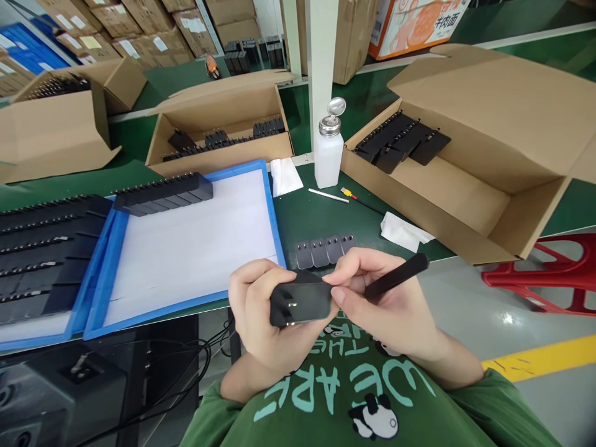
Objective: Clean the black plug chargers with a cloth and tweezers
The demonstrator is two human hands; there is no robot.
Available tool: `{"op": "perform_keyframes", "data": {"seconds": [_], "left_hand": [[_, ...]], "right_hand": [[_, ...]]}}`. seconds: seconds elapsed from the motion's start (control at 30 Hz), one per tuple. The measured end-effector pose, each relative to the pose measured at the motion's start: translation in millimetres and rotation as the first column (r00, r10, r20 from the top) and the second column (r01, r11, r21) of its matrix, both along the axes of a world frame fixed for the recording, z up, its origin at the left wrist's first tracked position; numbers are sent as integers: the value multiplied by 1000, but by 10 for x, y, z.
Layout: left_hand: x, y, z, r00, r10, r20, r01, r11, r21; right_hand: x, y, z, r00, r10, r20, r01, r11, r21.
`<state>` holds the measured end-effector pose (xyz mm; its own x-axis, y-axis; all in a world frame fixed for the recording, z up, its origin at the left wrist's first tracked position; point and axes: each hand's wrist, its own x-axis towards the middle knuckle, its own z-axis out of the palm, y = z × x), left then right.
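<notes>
My left hand point(258, 310) is wrapped round a black power adapter point(305, 301), with metal prongs showing on the face turned to me. My right hand point(382, 304) holds a slim black stick-like tool point(395, 276) that slants up to the right; its kind is not clear. The right thumb and forefinger meet at the adapter's right edge, and whether they pinch anything small there is hidden. Just beyond my hands, several dark adapters point(319, 253) stand in a row on the green bench point(321, 217).
A blue-rimmed tray point(200, 248) holds a row of adapters; a fuller tray stands left. Cardboard boxes point(442, 186) with adapters line the back. A white pump bottle point(328, 161), white cloths point(403, 233), a white stick point(328, 195) and a yellow-tipped cable point(349, 194) lie between.
</notes>
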<state>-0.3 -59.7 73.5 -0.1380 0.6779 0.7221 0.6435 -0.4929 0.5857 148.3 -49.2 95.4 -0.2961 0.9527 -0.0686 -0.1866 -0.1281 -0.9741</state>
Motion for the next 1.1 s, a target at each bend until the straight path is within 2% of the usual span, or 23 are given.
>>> {"op": "perform_keyframes", "data": {"seconds": [0.63,1.1], "left_hand": [[0,1,-20,1000,-2,-5,2,1000,28],[-14,-28,-38,999,-8,34,8,1000,-15]], "right_hand": [[-18,-21,-29,998,-45,-34,45,999,-4],[-3,-46,-27,999,-17,-30,17,1000,-24]]}}
